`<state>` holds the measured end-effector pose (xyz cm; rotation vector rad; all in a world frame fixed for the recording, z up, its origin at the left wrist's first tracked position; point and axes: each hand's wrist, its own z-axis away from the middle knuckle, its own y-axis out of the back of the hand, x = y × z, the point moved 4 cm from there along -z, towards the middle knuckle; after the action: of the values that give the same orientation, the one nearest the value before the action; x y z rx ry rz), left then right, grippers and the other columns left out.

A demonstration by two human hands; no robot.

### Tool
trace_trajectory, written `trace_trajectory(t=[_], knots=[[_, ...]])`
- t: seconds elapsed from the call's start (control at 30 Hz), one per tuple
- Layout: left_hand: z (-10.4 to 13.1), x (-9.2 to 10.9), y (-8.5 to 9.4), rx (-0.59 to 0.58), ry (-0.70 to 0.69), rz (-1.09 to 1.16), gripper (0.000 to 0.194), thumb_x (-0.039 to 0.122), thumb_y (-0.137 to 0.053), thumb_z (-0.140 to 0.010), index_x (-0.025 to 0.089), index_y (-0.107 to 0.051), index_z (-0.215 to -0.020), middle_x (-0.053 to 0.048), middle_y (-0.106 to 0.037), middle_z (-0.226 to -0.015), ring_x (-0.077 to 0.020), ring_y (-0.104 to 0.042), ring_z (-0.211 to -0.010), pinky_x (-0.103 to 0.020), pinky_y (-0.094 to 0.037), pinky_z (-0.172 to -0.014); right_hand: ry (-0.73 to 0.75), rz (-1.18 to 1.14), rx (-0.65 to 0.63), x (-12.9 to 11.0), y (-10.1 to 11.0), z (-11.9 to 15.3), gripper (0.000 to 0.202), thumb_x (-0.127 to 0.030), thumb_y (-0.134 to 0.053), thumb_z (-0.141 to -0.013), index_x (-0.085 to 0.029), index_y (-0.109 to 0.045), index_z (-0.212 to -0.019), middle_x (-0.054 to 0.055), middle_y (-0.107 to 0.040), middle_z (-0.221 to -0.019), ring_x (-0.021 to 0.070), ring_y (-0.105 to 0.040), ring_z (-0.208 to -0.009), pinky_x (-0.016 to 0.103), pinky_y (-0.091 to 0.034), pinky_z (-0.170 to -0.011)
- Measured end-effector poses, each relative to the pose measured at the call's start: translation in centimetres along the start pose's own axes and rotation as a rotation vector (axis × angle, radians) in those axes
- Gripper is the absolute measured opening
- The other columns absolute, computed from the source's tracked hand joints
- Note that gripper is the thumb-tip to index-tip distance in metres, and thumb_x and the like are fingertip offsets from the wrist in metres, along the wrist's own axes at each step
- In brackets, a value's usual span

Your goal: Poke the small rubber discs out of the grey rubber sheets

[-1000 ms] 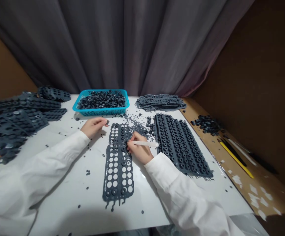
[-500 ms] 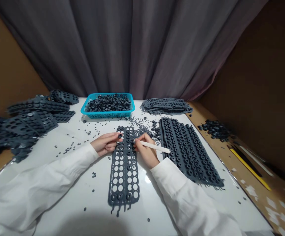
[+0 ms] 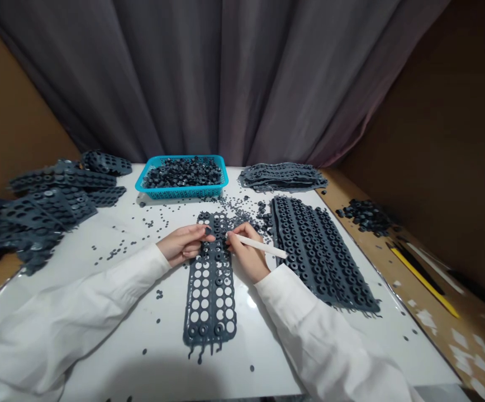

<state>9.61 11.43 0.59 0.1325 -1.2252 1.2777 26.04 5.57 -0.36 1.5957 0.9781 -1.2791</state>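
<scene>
A dark grey rubber sheet [image 3: 211,301] with rows of round holes lies lengthwise in front of me; a few holes still carry ring-shaped parts. Over its upper left side, my left hand [image 3: 186,243] pinches a small black rubber piece [image 3: 208,230] between thumb and fingers. At the sheet's right edge my right hand [image 3: 246,251] grips a white pen-like stick [image 3: 262,245] that slants down to the right. The stick's working tip is hidden by the fingers.
A blue basket [image 3: 181,192] full of small black parts stands at the back. Stacked sheets [image 3: 322,257] lie to the right, flatter sheets [image 3: 283,176] behind them. More sheets [image 3: 53,206] pile up at left. A yellow tool [image 3: 424,282] rests on the right ledge. Tiny discs are scattered about.
My left hand has shifted slightly right over the sheet with the small piece still pinched. The right hand stays almost in place with the stick. The whole view has moved a little.
</scene>
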Motion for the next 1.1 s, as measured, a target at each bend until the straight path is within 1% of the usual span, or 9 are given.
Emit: trace_trajectory(t=[0.1,0.37,0.6,0.7,0.77,0.83,0.9,1.0,1.1], knots=[[0.3,-0.4,-0.4,0.047,0.015,0.027,0.008,0.015,-0.061,-0.083,0.011,-0.056,-0.079,-0.013,-0.071,-0.076,0.0027,-0.025,-0.03,-0.009,-0.02,-0.03,0.018,-0.121,0.048,-0.6,0.1,0.1,0.019,-0.038,-0.059,-0.08,-0.02,-0.056,-0.084,0.002,-0.069,-0.075,0.0174,-0.067,-0.066,0.027,-0.054,-0.061],[0.7,-1.7,-2.2,0.037,0.021,0.092,0.02,0.015,-0.043,-0.093,0.009,-0.059,-0.084,-0.013,-0.071,-0.081,0.003,-0.025,-0.029,-0.009,-0.022,-0.031,0.151,-0.22,0.021,-1.4,-0.2,1.0,0.022,-0.04,-0.046,-0.09,-0.022,-0.057,-0.097,0.005,-0.072,-0.096,0.0191,-0.068,-0.086,0.034,-0.054,-0.079],[0.6,-2.0,-2.2,-0.016,0.039,0.069,0.032,0.02,-0.035,-0.096,0.009,-0.064,-0.088,-0.011,-0.07,-0.078,0.0027,-0.021,-0.03,-0.01,-0.019,-0.031,0.123,-0.216,0.015,-0.6,-0.3,0.8,0.022,-0.041,-0.046,-0.09,-0.022,-0.056,-0.097,0.005,-0.071,-0.096,0.0196,-0.068,-0.084,0.034,-0.053,-0.075],[0.3,-1.6,-1.9,-0.002,-0.009,-0.117,0.034,0.022,-0.034,-0.095,0.01,-0.065,-0.09,-0.01,-0.069,-0.079,0.0021,-0.018,-0.03,-0.012,-0.019,-0.032,0.104,-0.199,0.023,-0.5,-0.3,0.7,0.023,-0.041,-0.046,-0.09,-0.022,-0.056,-0.096,0.005,-0.071,-0.095,0.0196,-0.068,-0.083,0.033,-0.052,-0.074],[-0.6,0.3,-1.7,0.079,-0.173,-0.389,0.031,0.024,-0.038,-0.092,0.009,-0.065,-0.089,-0.011,-0.068,-0.078,0.0006,-0.019,-0.031,-0.015,-0.02,-0.032,0.086,-0.201,0.028,-0.4,-0.3,0.7,0.024,-0.042,-0.045,-0.09,-0.022,-0.056,-0.096,0.005,-0.071,-0.094,0.0192,-0.068,-0.081,0.033,-0.052,-0.074],[-2.4,3.6,-1.7,0.203,-0.396,-0.622,0.03,0.028,-0.043,-0.089,0.008,-0.065,-0.087,-0.011,-0.068,-0.08,-0.0016,-0.024,-0.033,-0.018,-0.025,-0.034,0.067,-0.203,0.037,-0.2,-0.4,0.6,0.025,-0.044,-0.045,-0.09,-0.021,-0.056,-0.095,0.005,-0.072,-0.092,0.0188,-0.068,-0.079,0.032,-0.051,-0.072],[-5.0,7.5,-1.7,0.289,-0.535,-0.679,0.031,0.034,-0.044,-0.088,0.01,-0.063,-0.087,-0.009,-0.068,-0.085,-0.0039,-0.034,-0.039,-0.019,-0.032,-0.04,0.05,-0.204,0.049,-0.1,-0.5,0.6,0.027,-0.045,-0.045,-0.089,-0.021,-0.056,-0.093,0.005,-0.072,-0.091,0.0185,-0.067,-0.077,0.03,-0.051,-0.069],[-8.8,13.2,-1.7,0.412,-0.738,-0.801,0.025,0.034,-0.061,-0.077,0.011,-0.064,-0.087,-0.008,-0.068,-0.093,-0.0127,-0.057,-0.07,-0.024,-0.045,-0.069,0.036,-0.22,0.067,0.2,-0.5,0.4,0.031,-0.047,-0.045,-0.088,-0.02,-0.057,-0.094,0.006,-0.072,-0.091,0.0182,-0.067,-0.076,0.029,-0.05,-0.067],[-10.7,15.9,-1.3,0.445,-0.807,-0.963,0.025,0.027,-0.068,-0.069,0.01,-0.065,-0.086,-0.012,-0.067,-0.099,-0.023,-0.057,-0.097,-0.034,-0.037,-0.094,0.025,-0.208,0.109,0.5,-0.2,0.1,0.038,-0.047,-0.042,-0.089,-0.018,-0.059,-0.107,0.006,-0.07,-0.084,0.017,-0.064,-0.069,0.028,-0.049,-0.064]])
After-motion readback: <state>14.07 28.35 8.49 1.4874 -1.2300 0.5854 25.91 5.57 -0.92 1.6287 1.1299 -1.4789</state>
